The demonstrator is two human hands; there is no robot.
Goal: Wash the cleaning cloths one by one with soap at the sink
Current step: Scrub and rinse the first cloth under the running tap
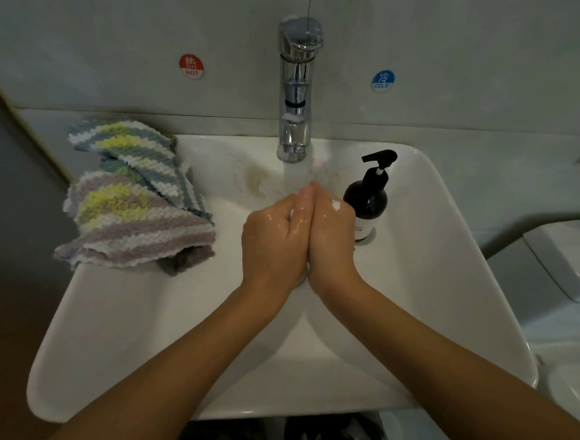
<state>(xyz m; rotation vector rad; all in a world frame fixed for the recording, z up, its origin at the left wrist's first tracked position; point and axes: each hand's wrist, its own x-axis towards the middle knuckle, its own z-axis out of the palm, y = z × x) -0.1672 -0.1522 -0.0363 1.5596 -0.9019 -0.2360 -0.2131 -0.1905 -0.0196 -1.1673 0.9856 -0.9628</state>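
Observation:
My left hand [272, 244] and my right hand [331, 238] are pressed palm to palm over the middle of the white sink [127, 326], both wet, with nothing held between them. A dab of white soap sits on the back of my right hand. Several striped cleaning cloths [132, 206] lie stacked on the sink's left rim, apart from my hands. A dark soap pump bottle [369, 199] stands just right of my right hand. The chrome tap [296, 96] rises behind my fingertips, and water seems to run below its spout.
Red HOT [191, 66] and blue COLD [383, 81] stickers mark the wall either side of the tap. A white toilet [563, 274] stands to the right of the sink. A dark wall edge runs along the left.

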